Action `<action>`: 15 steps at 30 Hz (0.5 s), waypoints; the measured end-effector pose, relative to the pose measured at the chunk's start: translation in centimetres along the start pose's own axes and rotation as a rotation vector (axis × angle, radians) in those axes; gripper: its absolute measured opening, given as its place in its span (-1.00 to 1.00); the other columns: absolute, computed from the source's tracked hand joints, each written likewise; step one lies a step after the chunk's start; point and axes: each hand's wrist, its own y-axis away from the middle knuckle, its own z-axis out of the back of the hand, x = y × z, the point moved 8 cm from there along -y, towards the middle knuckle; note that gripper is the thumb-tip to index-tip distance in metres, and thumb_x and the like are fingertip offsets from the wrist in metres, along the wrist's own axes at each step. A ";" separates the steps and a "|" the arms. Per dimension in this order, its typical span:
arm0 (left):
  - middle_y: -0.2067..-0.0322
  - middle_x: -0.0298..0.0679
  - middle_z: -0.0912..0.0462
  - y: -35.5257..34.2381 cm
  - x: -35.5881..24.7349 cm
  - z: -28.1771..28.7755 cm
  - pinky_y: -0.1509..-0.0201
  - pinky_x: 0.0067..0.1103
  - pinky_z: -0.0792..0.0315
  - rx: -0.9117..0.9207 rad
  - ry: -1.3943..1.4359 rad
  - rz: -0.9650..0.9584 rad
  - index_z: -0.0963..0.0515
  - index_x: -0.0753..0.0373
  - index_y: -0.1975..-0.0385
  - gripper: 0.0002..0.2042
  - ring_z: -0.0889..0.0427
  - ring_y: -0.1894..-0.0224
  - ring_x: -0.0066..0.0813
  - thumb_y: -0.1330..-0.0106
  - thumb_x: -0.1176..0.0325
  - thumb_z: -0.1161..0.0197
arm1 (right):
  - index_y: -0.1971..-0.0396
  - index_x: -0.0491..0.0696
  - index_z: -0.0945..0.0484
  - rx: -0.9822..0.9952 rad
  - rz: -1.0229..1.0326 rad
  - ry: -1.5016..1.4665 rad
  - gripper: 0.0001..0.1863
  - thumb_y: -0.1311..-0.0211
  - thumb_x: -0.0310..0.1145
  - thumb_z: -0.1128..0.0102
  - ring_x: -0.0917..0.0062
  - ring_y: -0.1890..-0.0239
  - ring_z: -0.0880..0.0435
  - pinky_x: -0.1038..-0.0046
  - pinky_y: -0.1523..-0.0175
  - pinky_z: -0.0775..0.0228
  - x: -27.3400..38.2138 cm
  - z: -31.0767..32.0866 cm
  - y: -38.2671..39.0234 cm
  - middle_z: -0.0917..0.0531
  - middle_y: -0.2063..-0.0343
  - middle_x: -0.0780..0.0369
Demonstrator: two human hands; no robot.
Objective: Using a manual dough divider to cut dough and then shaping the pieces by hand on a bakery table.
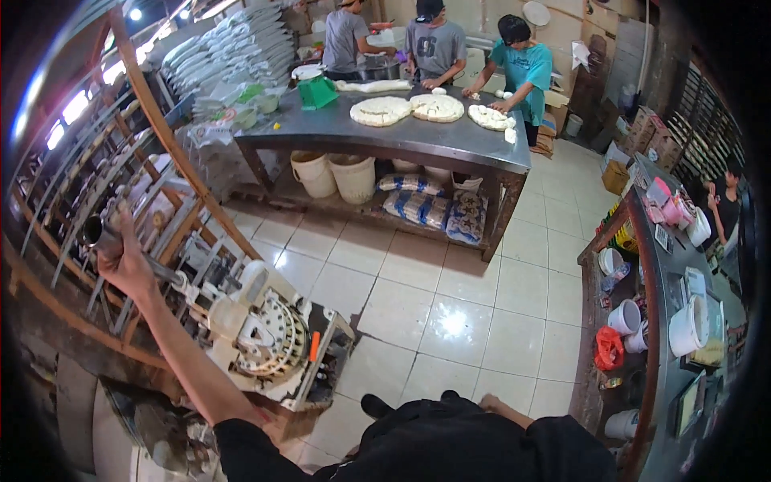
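At the left, my left arm is stretched out and my left hand (128,261) is closed around a metal tube lever (166,273), whose hollow end sticks out past my fingers. The lever leads down to a worn white machine (269,329) with a round head ringed by holes or bolts. An orange stick-like piece (315,345) lies on the machine's edge. Close to my body, my right hand (491,402) hangs low beside my dark shirt, apart from any object. Its fingers are too small and partly hidden to make out.
A steel table (321,128) ahead carries flat dough rounds (381,111), with buckets (352,178) and sacks (418,209) below. Three people work behind it. Wooden racks (173,140) stand left; another steel table (666,281) with tubs runs along the right, a person beyond it.
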 end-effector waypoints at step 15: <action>0.69 -0.42 -0.46 -9.4 6.7 -0.8 0.56 -0.60 -0.12 0.177 0.041 0.109 -0.57 0.24 0.55 -0.77 -0.30 0.67 -0.69 -0.28 0.28 -0.39 | 0.45 -0.13 -0.66 -0.319 0.417 -0.268 -0.78 -0.08 -0.31 -0.10 0.38 0.54 -0.73 0.36 0.32 -0.58 27.7 9.2 -5.3 -0.71 0.59 0.14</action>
